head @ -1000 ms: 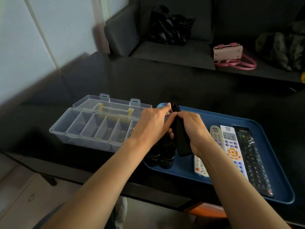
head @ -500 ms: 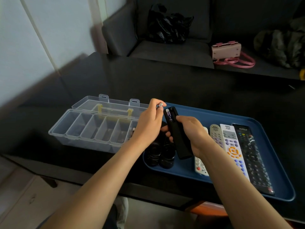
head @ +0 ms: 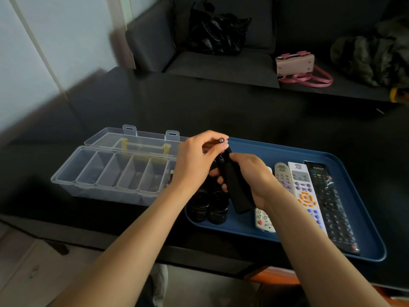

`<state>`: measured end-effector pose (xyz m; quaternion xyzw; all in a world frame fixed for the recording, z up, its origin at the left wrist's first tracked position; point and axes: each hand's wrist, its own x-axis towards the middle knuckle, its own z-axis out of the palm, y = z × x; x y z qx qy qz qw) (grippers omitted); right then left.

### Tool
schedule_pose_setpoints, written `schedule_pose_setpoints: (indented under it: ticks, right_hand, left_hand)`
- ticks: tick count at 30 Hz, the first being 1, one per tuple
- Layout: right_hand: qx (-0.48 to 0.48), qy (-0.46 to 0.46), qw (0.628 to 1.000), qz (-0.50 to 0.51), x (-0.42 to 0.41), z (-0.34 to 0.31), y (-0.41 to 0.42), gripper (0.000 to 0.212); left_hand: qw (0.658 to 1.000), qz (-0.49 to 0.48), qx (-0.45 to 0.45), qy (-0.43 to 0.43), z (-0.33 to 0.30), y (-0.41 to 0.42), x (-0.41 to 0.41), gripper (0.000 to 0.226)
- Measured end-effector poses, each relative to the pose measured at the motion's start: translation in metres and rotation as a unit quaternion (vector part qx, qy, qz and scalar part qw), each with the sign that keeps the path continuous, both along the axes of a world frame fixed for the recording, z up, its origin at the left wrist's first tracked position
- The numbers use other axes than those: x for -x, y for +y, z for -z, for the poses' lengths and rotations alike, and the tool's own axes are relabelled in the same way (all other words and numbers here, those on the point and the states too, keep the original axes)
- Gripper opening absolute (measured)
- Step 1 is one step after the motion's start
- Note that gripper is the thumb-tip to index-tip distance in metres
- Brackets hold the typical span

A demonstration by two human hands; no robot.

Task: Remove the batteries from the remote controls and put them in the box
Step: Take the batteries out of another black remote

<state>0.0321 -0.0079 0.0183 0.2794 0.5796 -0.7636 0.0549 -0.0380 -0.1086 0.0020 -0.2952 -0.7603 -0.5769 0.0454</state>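
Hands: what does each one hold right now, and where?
Left hand pinches a battery near its end; right hand grips the black remote around its middle.

The left hand [head: 194, 162] pinched a battery [head: 220, 140] at its fingertips, just above the top end of a black remote [head: 234, 185] that the right hand [head: 254, 176] gripped over the blue tray [head: 332, 242]. Three more remotes [head: 305, 191] lay side by side on the tray to the right. A clear compartmented box [head: 106, 171] stood open on the black table [head: 199, 107], just left of the tray.
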Motion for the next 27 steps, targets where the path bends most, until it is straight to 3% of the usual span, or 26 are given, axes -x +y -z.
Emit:
schedule_pose_setpoints:
  ticks: [8, 13, 20, 23, 27]
  right_hand:
    - [0.010, 0.018, 0.999, 0.034, -0.001, 0.002, 0.002, 0.042]
    - [0.016, 0.024, 0.999, 0.043, -0.001, 0.003, 0.002, 0.042]
    - [0.011, 0.054, 0.998, 0.036, -0.001, 0.005, 0.001, 0.041]
    - [0.006, 0.049, 0.998, 0.033, -0.003, 0.004, 0.002, 0.039]
    - [-0.002, 0.050, 0.998, 0.033, -0.008, 0.004, 0.005, 0.038]
  left_hand:
    - [0.983, 0.011, 0.093, 0.161, 0.015, 0.005, -0.001, 0.022]
    - [0.979, 0.007, 0.099, 0.180, 0.015, 0.006, 0.000, 0.025]
    - [0.997, 0.032, 0.049, -0.045, 0.009, 0.005, 0.006, 0.025]
    - [0.993, 0.044, 0.059, -0.094, 0.010, 0.005, 0.009, 0.042]
    - [0.990, 0.051, 0.049, -0.124, 0.013, 0.010, 0.007, 0.042]
